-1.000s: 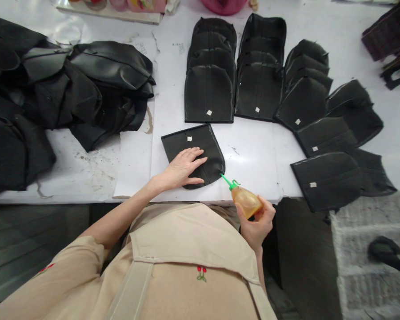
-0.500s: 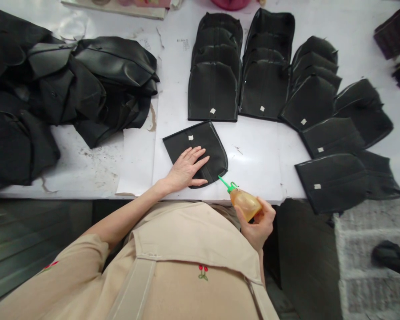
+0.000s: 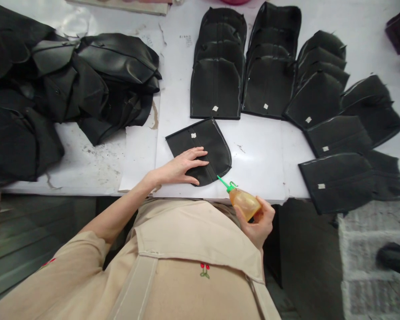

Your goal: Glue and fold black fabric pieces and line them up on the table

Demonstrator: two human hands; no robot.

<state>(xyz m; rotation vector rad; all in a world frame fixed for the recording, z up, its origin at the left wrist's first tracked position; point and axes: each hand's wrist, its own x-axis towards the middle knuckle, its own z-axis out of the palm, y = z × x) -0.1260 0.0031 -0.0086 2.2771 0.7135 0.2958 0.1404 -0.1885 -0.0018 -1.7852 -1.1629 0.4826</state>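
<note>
A black leather-like panel (image 3: 216,144) with a curved edge and a small white tag lies flat on the white table near its front edge. My left hand (image 3: 183,168) rests on it, fingers spread and stretched out, holding nothing. In my right hand (image 3: 262,222) is a glue bottle (image 3: 245,203), squeezable and filled with amber liquid, with a green nozzle (image 3: 224,182). The bottle is tilted so that its tip meets the panel's curved edge, just right of my left hand. Whether liquid is coming out is too small to tell.
Overlapping rows of similar black panels (image 3: 215,89) lie at the back and fan round to the right (image 3: 336,182). A loose heap of black pieces (image 3: 96,80) covers the left side. The white table (image 3: 256,151) ends just before my body. A rough pale surface (image 3: 370,235) lies lower right.
The nozzle tip has moved slightly left along the panel's curved edge. My left hand has shifted a little left and lower on the panel. The view has moved slightly.
</note>
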